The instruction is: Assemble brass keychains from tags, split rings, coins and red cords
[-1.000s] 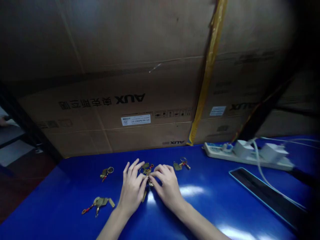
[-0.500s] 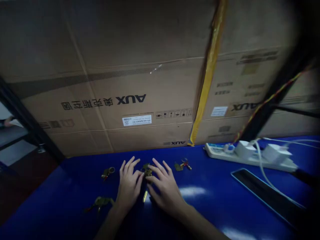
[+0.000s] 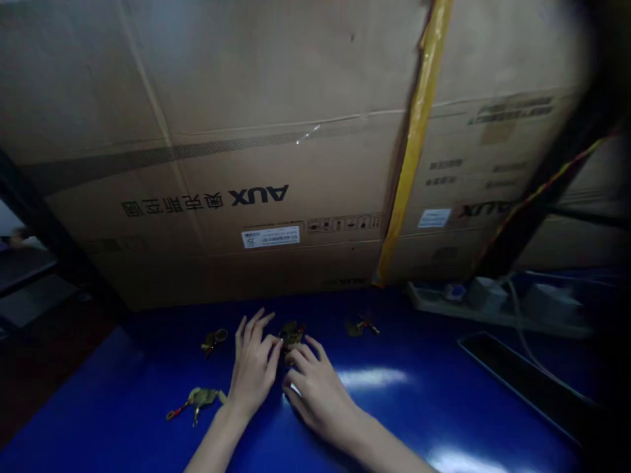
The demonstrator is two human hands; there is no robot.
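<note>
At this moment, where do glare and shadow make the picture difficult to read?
In the head view: white glare on the blue table beside the right hand; the power strip dim; small metal pieces by the left hand too dark for detail.

Tbl (image 3: 148, 374) is smooth & v. glossy w/ glare, trinkets (image 3: 290, 328) dull brassy metal, lg. box (image 3: 296, 79) matt, creased cardbd., tape (image 3: 414, 144) shiny plastic, label (image 3: 271, 237) papery, pwr strip (image 3: 424, 299) plastic, phone (image 3: 517, 381) smooth, glass-like.
</note>
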